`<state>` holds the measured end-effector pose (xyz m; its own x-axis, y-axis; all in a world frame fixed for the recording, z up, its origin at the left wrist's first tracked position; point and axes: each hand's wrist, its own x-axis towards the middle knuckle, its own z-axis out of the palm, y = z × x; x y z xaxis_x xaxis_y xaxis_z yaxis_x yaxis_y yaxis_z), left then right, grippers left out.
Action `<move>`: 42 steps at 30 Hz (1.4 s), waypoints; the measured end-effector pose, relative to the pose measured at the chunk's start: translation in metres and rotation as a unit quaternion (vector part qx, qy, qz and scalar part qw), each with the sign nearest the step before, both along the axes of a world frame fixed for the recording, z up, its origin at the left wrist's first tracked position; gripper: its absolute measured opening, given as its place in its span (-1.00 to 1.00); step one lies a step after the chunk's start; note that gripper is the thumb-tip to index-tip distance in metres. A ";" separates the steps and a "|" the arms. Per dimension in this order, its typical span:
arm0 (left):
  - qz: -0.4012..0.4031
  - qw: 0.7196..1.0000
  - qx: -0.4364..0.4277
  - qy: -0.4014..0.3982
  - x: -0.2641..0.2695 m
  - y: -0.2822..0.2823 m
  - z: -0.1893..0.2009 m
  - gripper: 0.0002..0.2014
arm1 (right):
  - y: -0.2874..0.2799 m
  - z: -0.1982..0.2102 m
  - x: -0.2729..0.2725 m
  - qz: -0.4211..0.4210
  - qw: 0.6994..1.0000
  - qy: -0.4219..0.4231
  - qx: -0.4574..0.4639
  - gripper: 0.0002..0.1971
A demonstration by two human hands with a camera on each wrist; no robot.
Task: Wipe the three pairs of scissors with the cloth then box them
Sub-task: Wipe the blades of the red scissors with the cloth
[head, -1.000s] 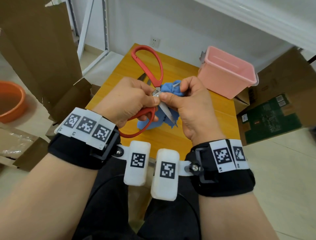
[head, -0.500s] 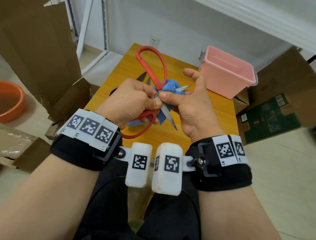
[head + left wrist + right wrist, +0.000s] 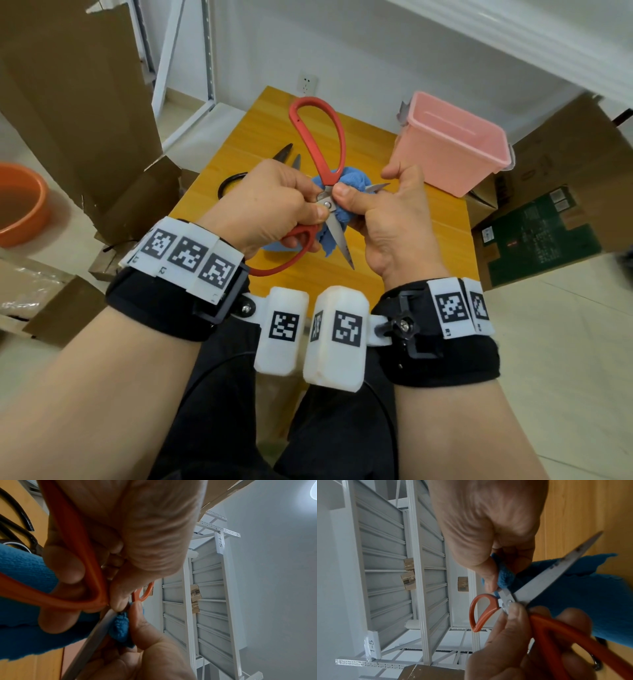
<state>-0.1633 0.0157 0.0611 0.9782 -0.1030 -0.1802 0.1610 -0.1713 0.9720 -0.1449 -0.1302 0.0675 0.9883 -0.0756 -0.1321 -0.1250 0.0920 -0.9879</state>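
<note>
scissors: the red scissors (image 3: 328,205) are up in the air at frame centre in the head view, spread wide open, pivot right between the two thumbs

long axis: near blade (image 3: 339,240) points down toward the bottom of the frame, its matching loop goes up toward the top; the other blade (image 3: 376,187) sticks out right, only its tip showing past the cloth

left hand (image 3: 270,202): fingers curled through the lower red loop, thumb pressed by the pivot, so it's the holder

right hand (image 3: 387,219): fingers and thumb pinching a wad of the cloth (image 3: 346,181) right at the pivot, at the root of the blades

key relation: the bare near blade runs from the right fingers straight down-frame, so I'd guess the next wipe slides the cloth along that line away from the pivot; right hand is the nearer one for it

watch out: the tip points back at the person, probably want the cloth folded over the edge

box (image 3: 452,144): pink, upper right on the tabletop (image 3: 411,253), nothing visible in it from here

others: dark blades and a black loop of scissors (image 3: 287,154) lie on the tabletop behind the left hand, mostly hidden
</note>
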 end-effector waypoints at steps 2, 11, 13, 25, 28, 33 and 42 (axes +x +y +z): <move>0.002 1.000 0.001 0.001 0.000 0.001 -0.001 -0.92 | -0.001 -0.002 0.000 0.000 1.000 0.001 0.005 -0.43; 0.006 1.000 -0.003 0.016 0.000 0.005 0.000 -0.94 | -0.007 -0.002 0.006 -0.012 1.000 -0.002 -0.022 -0.51; 0.008 1.000 -0.004 0.018 0.000 0.006 0.000 -0.92 | -0.009 -0.003 0.007 -0.028 0.999 -0.007 -0.026 -0.52; 0.021 0.997 -0.058 0.041 -0.004 0.032 -0.006 -0.90 | -0.039 -0.003 0.021 -0.123 0.990 -0.061 -0.045 -0.58; 0.019 0.994 -0.100 0.042 -0.003 0.041 -0.002 -0.90 | -0.048 0.002 0.024 -0.109 0.990 -0.083 -0.047 -0.63; 0.023 0.991 -0.132 0.030 0.008 0.036 0.000 -0.86 | -0.042 -0.008 0.027 -0.033 0.995 -0.056 -0.074 -0.77; 0.038 0.976 -0.213 0.037 0.051 0.008 -0.009 -0.90 | -0.037 -0.018 0.028 0.152 0.973 -0.022 -0.171 -0.96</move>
<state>-0.1125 0.0238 0.0522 0.9718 -0.1116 -0.2077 0.2303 0.2608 0.9375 -0.1164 -0.1676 0.0492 0.9762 0.1884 -0.1073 -0.0519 -0.2774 -0.9594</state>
